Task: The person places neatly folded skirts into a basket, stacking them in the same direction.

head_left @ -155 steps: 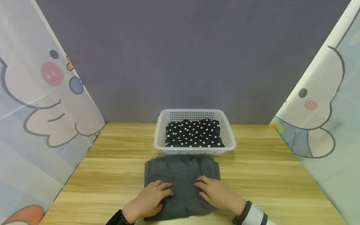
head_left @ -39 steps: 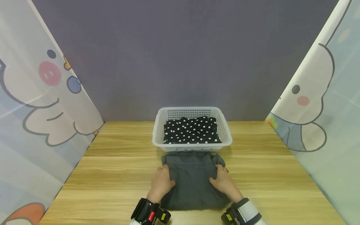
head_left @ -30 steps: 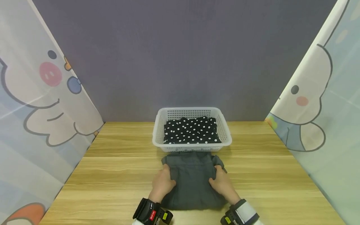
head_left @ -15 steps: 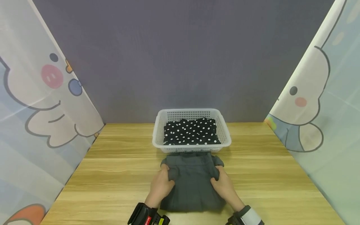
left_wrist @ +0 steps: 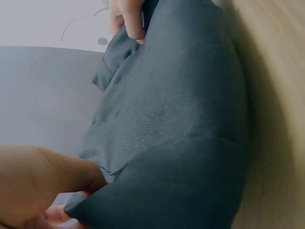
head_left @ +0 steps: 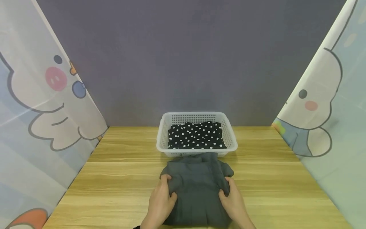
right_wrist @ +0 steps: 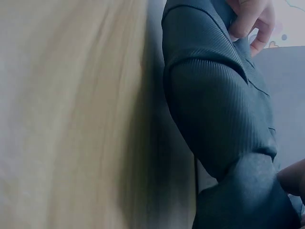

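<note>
A folded dark grey garment is held by its two sides in front of the basket. My left hand pinches its left edge between thumb and fingers; my right hand does the same on the right. In the left wrist view the left thumb presses on the cloth, and the fingers are partly hidden beneath it. The right wrist view shows the garment's thick folded edge beside its shadow on the wood. Its far end overlaps the basket's front in the head view.
A white perforated plastic basket stands at the back of the wooden table, holding black cloth with white polka dots. Behind it rises a grey panel. Cartoon-printed sheets flank the table on both sides.
Both hands, earlier spread on top of the garment, now grip its sides. Over the last half second the garment's near edge has come towards me, and its far part has bunched up.
</note>
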